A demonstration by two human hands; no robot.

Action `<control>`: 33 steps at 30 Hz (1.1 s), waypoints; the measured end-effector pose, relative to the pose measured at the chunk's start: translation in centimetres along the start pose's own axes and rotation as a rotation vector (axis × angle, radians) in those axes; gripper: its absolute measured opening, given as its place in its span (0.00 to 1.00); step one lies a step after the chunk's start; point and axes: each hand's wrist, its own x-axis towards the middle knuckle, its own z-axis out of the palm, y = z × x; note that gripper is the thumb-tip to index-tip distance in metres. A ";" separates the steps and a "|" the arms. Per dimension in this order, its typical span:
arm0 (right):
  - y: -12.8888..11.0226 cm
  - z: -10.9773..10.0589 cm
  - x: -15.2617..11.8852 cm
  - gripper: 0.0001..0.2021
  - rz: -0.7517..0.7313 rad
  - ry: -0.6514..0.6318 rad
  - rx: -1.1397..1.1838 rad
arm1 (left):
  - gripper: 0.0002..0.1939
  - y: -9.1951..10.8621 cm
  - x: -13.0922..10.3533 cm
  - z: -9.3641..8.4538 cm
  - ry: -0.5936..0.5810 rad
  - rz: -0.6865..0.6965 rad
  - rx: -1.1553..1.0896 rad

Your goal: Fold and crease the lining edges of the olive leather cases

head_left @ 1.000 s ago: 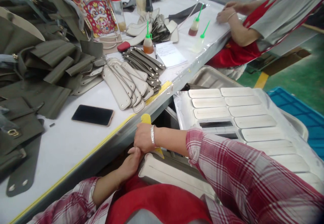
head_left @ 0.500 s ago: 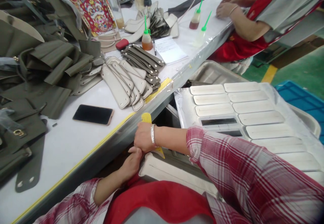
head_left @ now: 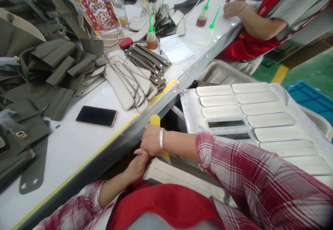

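My right hand (head_left: 152, 139), with a silver bracelet at the wrist, is closed round a flat yellow plastic tool (head_left: 155, 120). One rounded end of the tool sticks out above the fist, and a pointed yellow end shows below the wrist. My left hand (head_left: 136, 167) touches the right one from below; its fingers are curled and mostly hidden, so what they hold cannot be made out. Beside both hands, across my lap, lies a long off-white leather panel (head_left: 182, 178) with a line along its middle. Its left end is next to my left hand.
On the table lie a phone (head_left: 96, 116), off-white strap pieces (head_left: 121, 87), dark strap pieces (head_left: 148, 59), grey-brown bag parts (head_left: 52, 63) and a glue bottle (head_left: 151, 39). At right, a board (head_left: 187, 110) bears several off-white panels. A co-worker's hands (head_left: 231, 8) are further back.
The view has shifted slightly, so both hands appear a little further right. The grip on the yellow tool and the lie of the panel look the same.
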 end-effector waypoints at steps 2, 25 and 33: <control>-0.1 0.2 -0.1 0.24 0.019 0.015 -0.006 | 0.27 0.1 0.0 -0.1 -0.018 0.023 0.019; -1.4 2.2 -2.0 0.29 0.420 0.118 0.113 | 0.29 2.0 2.3 -2.2 -0.371 0.197 0.014; -2.4 3.5 -2.7 0.28 0.636 0.168 0.137 | 0.26 2.9 3.5 -2.9 -0.476 0.274 0.070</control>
